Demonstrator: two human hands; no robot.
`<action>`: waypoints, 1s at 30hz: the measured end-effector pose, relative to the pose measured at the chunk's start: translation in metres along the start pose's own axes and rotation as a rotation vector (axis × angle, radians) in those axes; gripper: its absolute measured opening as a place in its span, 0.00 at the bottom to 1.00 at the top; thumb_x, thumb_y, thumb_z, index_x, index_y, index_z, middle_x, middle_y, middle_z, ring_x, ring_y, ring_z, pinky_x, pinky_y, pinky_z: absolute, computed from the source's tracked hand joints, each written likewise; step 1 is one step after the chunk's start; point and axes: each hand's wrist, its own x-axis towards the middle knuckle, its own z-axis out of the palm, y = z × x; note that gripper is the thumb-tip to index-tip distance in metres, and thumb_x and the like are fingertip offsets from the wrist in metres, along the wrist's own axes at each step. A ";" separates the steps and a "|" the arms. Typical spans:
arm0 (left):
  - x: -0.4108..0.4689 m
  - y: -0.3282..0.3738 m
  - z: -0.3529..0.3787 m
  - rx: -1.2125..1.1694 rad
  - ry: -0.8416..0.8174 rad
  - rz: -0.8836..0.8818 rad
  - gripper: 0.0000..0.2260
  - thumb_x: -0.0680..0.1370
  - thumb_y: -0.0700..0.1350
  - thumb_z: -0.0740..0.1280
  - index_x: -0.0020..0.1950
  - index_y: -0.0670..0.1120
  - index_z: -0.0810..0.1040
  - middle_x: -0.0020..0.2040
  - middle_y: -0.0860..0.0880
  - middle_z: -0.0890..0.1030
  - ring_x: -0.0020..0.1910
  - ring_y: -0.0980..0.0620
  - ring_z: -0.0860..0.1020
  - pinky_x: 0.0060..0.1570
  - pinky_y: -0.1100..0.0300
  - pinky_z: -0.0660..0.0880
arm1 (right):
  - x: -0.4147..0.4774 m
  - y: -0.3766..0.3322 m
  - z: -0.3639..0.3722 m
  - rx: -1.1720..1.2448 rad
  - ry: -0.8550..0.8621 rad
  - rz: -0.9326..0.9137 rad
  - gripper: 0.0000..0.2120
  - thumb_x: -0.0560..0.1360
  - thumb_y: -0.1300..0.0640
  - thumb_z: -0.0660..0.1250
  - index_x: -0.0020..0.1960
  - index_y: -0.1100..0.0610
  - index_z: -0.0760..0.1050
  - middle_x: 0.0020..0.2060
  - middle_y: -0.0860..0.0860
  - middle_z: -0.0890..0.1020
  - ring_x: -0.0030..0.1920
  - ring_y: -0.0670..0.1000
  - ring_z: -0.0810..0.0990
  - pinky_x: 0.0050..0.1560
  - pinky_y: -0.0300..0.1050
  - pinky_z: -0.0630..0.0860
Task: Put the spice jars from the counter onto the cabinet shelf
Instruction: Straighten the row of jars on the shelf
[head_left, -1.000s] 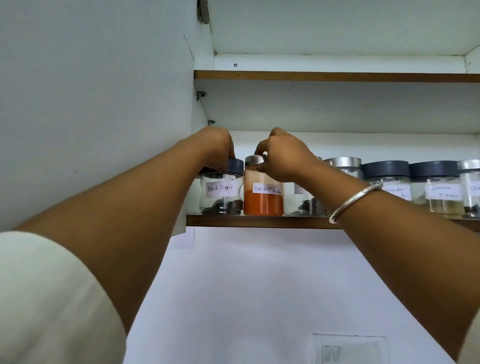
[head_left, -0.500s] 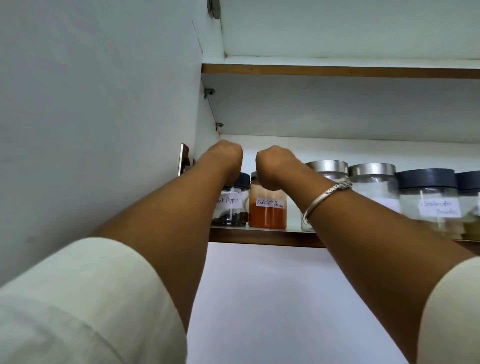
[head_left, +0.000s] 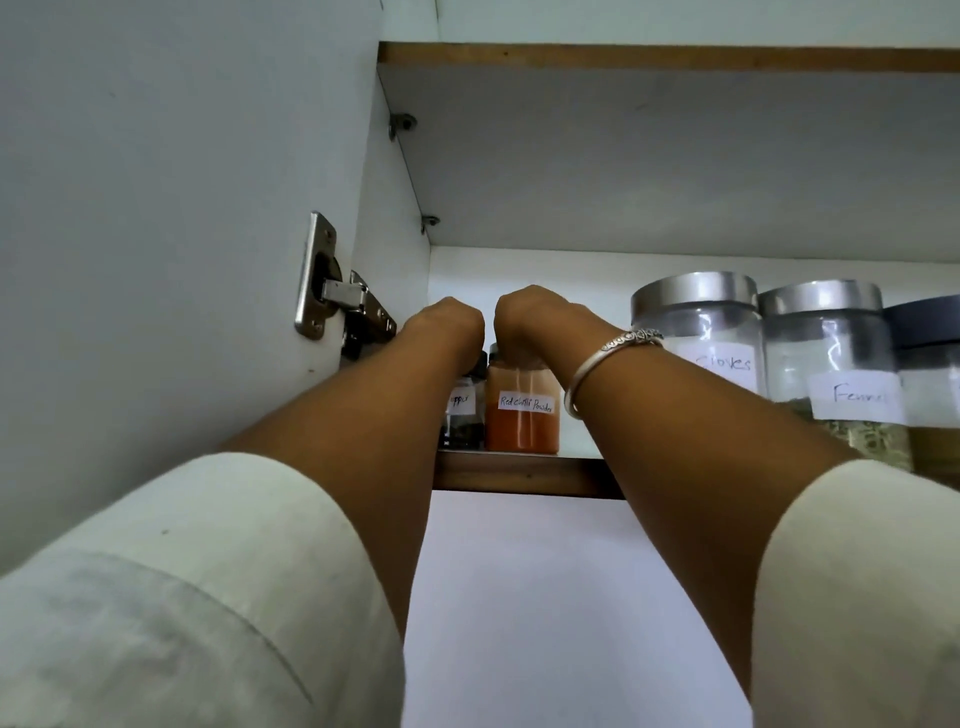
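Left hand (head_left: 447, 325) curls over the pepper jar (head_left: 460, 415) lid, right hand (head_left: 535, 322) over the red chilli powder jar (head_left: 522, 415), both jars upright at the cabinet shelf (head_left: 519, 475) edge (probably light, smooth-walled and breakable, best gripped by the lid).

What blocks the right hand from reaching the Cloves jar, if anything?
Likely yes, once it lets go: the right hand grips the chilli jar; the Cloves jar stands close to its right, nothing between.

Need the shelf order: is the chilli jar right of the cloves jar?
No, the chilli jar stands left of the cloves jar on the shelf.
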 end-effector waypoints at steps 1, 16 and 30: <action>0.002 0.000 0.001 0.007 -0.027 0.005 0.07 0.76 0.37 0.63 0.39 0.42 0.67 0.34 0.46 0.66 0.37 0.48 0.70 0.44 0.58 0.70 | 0.004 0.000 0.002 0.012 -0.024 0.003 0.16 0.76 0.59 0.64 0.30 0.59 0.66 0.30 0.53 0.69 0.28 0.49 0.67 0.26 0.42 0.61; -0.005 0.000 0.021 -0.053 -0.143 0.023 0.26 0.80 0.45 0.57 0.76 0.41 0.51 0.75 0.39 0.55 0.72 0.38 0.58 0.67 0.47 0.63 | -0.003 -0.006 0.013 0.024 -0.144 0.008 0.12 0.75 0.59 0.63 0.34 0.60 0.69 0.31 0.53 0.70 0.30 0.50 0.69 0.42 0.45 0.68; -0.062 0.007 -0.018 -0.344 0.119 0.025 0.32 0.74 0.41 0.69 0.74 0.40 0.58 0.77 0.39 0.46 0.76 0.39 0.44 0.72 0.46 0.55 | -0.056 -0.010 -0.016 -0.414 -0.006 -0.037 0.37 0.76 0.39 0.58 0.77 0.55 0.50 0.76 0.61 0.46 0.72 0.63 0.29 0.70 0.66 0.36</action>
